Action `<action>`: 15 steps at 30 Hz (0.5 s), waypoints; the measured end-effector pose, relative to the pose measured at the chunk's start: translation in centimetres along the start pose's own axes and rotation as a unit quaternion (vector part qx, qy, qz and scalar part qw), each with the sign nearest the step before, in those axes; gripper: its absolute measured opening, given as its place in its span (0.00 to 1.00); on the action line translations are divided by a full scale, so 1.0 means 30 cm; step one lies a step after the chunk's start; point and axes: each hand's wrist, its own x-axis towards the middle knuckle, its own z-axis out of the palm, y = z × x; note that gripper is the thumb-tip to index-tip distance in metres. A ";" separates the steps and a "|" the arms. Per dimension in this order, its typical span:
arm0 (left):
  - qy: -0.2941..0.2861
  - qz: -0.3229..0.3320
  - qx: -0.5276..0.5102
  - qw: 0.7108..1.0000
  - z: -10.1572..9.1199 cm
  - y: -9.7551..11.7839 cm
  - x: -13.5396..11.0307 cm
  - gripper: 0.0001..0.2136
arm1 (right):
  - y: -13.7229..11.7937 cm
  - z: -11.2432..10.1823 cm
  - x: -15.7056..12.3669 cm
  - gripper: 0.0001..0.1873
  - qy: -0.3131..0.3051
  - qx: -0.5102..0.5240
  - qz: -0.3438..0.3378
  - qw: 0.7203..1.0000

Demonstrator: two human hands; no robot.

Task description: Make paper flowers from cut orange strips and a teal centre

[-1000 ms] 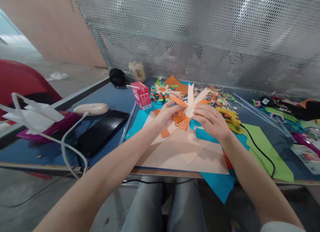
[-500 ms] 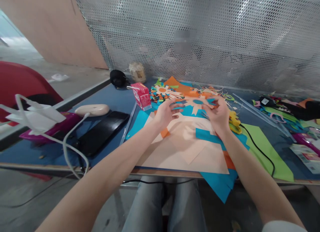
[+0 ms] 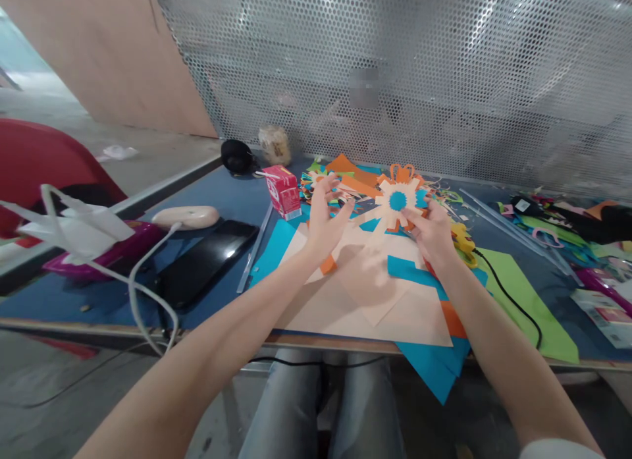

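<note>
A layered paper flower [image 3: 397, 201], with a blue centre, pale peach petals and orange looped petals behind, is pinched at its right side in my right hand [image 3: 430, 232]. Its face is tilted up toward me, above the sheets. My left hand [image 3: 326, 215] hangs to its left with fingers spread, holding nothing. Just beyond the left hand lie paper scraps and another peach cut-out, partly covered by the fingers. Large peach paper sheets [image 3: 316, 307] lie beneath both hands, with a blue paper strip [image 3: 401, 267] on top.
Left are a pink drink carton [image 3: 282, 190], a black phone [image 3: 210, 261] and a white cable [image 3: 132, 288]. A yellow corded tool [image 3: 461, 243] lies by green paper [image 3: 538, 314] at right. Behind the desk stands a perforated metal panel [image 3: 306, 70].
The paper flower has turned from nearly flat to facing me, showing its orange looped petals. My left hand has moved up, and its fingers now point upward and apart.
</note>
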 end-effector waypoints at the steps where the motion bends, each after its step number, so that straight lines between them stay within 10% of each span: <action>1: 0.013 0.049 0.058 0.997 -0.002 0.007 -0.008 0.22 | 0.000 0.001 -0.001 0.24 -0.007 -0.002 -0.003 1.000; 5: 0.015 0.153 0.231 0.961 -0.011 0.038 -0.034 0.26 | 0.003 0.001 0.002 0.23 -0.017 -0.009 -0.013 1.000; 15: -0.068 0.135 0.251 0.956 0.002 -0.016 -0.029 0.31 | 0.015 -0.002 0.002 0.23 -0.019 -0.011 -0.035 0.999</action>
